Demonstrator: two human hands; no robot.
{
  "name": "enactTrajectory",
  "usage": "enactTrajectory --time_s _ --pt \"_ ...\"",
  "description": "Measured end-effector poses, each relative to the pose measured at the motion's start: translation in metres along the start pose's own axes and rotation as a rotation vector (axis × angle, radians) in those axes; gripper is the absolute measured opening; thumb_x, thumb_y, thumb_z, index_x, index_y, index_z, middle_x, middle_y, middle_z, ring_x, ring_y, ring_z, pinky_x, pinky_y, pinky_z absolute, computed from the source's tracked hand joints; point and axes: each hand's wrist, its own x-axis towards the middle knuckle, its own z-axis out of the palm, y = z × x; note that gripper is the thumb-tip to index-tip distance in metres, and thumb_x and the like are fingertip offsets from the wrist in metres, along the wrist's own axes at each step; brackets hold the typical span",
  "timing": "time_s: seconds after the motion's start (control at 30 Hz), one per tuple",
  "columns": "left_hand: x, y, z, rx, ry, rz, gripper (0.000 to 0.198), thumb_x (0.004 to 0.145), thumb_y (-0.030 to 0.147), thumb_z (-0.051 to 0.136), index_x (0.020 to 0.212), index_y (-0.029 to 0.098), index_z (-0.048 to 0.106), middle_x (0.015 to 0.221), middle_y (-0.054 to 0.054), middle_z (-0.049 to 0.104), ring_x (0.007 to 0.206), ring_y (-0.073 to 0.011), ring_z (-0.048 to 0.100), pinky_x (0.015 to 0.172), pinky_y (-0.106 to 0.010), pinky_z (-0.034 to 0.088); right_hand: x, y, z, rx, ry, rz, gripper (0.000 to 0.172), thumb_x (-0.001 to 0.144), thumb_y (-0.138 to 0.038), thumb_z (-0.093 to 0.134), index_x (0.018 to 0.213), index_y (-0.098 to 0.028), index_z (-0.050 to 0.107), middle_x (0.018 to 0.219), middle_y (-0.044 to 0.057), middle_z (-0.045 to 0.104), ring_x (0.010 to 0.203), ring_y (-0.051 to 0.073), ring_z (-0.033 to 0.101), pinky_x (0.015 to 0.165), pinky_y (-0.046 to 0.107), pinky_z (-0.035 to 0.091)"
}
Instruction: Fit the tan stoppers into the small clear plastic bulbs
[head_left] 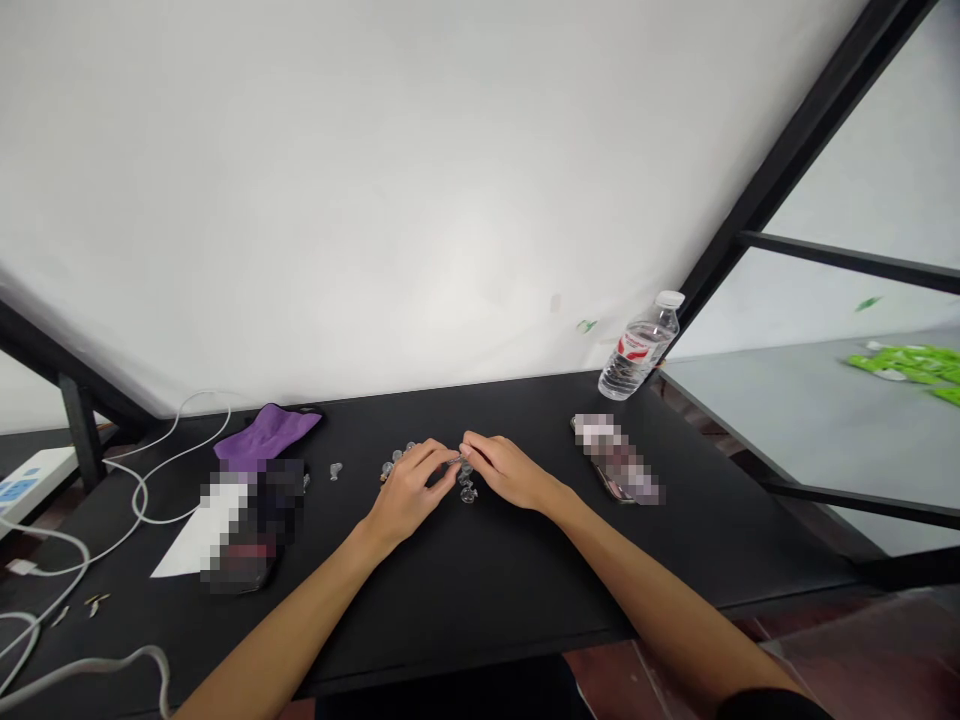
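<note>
My left hand (411,485) and my right hand (510,472) meet over the middle of the black table (465,590). The fingertips of both are pinched together around a small clear piece (454,460), too small to name exactly. Several clear, rounded pieces (468,494) lie below the fingers, between the hands. More small clear pieces (388,468) sit just behind my left hand, partly hidden by it. Apart from these, one little clear piece (335,470) rests farther left on the table.
A water bottle (637,350) stands at the back right, with a phone (615,460) in front of it. On the left lie a purple cloth (270,436), white paper (191,535), a blurred dark object (247,560) and white cables (142,490). Black metal bars (712,250) rise beside the table.
</note>
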Motion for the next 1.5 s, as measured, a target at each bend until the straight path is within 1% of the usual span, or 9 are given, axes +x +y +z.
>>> enactTrajectory --time_s 0.2,0.53,0.63,0.73,0.8,0.9,1.1,1.27,1.5 --pt "-0.002 0.001 0.002 -0.043 -0.024 -0.028 0.016 0.103 0.019 0.056 0.115 0.023 0.065 0.101 -0.005 0.067 0.089 -0.0168 0.066 0.083 -0.032 0.055 -0.002 0.002 0.0 0.023 -0.017 0.028 0.031 0.109 -0.036 0.034 0.082 -0.024 0.041 0.071 -0.003 0.047 0.063 0.015 0.042 0.065 0.028 0.03" --pt "0.002 0.003 0.001 -0.107 -0.044 -0.093 0.013 0.105 0.02 0.052 0.109 0.021 0.065 0.098 -0.005 0.066 0.087 -0.0173 0.065 0.082 -0.033 0.054 0.0 0.005 0.001 0.079 -0.003 0.068 0.034 0.109 -0.039 0.032 0.079 -0.023 0.039 0.068 -0.004 0.044 0.061 0.015 0.041 0.063 0.028 0.031" --pt "0.002 -0.001 -0.001 -0.113 -0.008 -0.116 0.013 0.104 0.023 0.053 0.105 0.021 0.066 0.09 -0.004 0.064 0.078 -0.0166 0.062 0.075 -0.031 0.054 0.0 0.013 -0.009 0.104 0.032 0.124 0.034 0.109 -0.041 0.031 0.081 -0.024 0.04 0.064 -0.005 0.044 0.059 0.015 0.041 0.061 0.027 0.033" --pt "0.0 -0.005 -0.004 -0.095 -0.041 -0.127 0.012 0.104 0.025 0.055 0.105 0.021 0.066 0.089 -0.003 0.064 0.077 -0.0162 0.062 0.073 -0.029 0.053 -0.001 0.027 -0.028 0.046 0.083 0.153 0.031 0.106 -0.041 0.038 0.082 -0.023 0.046 0.066 -0.004 0.049 0.061 0.015 0.045 0.064 0.027 0.034" --pt "-0.002 -0.006 -0.005 -0.063 -0.101 -0.128 0.012 0.104 0.025 0.055 0.108 0.022 0.067 0.094 -0.003 0.066 0.08 -0.0165 0.063 0.076 -0.03 0.052 -0.004 0.035 -0.043 0.014 0.04 0.175 0.029 0.103 -0.042 0.044 0.084 -0.022 0.052 0.066 -0.004 0.053 0.062 0.015 0.047 0.064 0.027 0.035" --pt "-0.005 -0.005 -0.004 -0.005 -0.166 -0.105 0.014 0.104 0.023 0.055 0.111 0.023 0.067 0.102 -0.004 0.068 0.089 -0.0182 0.065 0.085 -0.033 0.051 -0.01 0.044 -0.059 0.054 -0.128 0.197 0.026 0.1 -0.042 0.051 0.091 -0.02 0.06 0.068 -0.002 0.06 0.065 0.016 0.054 0.065 0.027 0.039" --pt "-0.006 0.001 -0.002 0.138 -0.21 -0.003 0.018 0.106 0.025 0.052 0.114 0.022 0.068 0.103 -0.006 0.07 0.09 -0.0201 0.066 0.089 -0.038 0.049 -0.014 0.05 -0.063 0.147 -0.348 0.172 0.027 0.092 -0.043 0.063 0.097 -0.018 0.072 0.075 0.002 0.066 0.067 0.016 0.056 0.062 0.027 0.042" --pt "-0.005 0.0 -0.007 0.101 -0.251 -0.007 0.013 0.105 0.025 0.054 0.11 0.022 0.066 0.104 -0.004 0.071 0.094 -0.0198 0.066 0.094 -0.039 0.045 -0.012 0.052 -0.059 0.186 -0.401 0.205 0.025 0.087 -0.04 0.068 0.095 -0.017 0.073 0.074 0.003 0.067 0.067 0.016 0.056 0.061 0.027 0.043" --pt "-0.005 0.007 -0.013 -0.047 -0.416 0.02 0.005 0.102 0.025 0.062 0.105 0.023 0.064 0.101 -0.001 0.072 0.093 -0.0184 0.067 0.089 -0.034 0.044 -0.009 0.047 -0.059 0.188 -0.391 0.178 0.022 0.085 -0.037 0.07 0.093 -0.016 0.074 0.071 0.002 0.066 0.065 0.016 0.056 0.06 0.026 0.042"
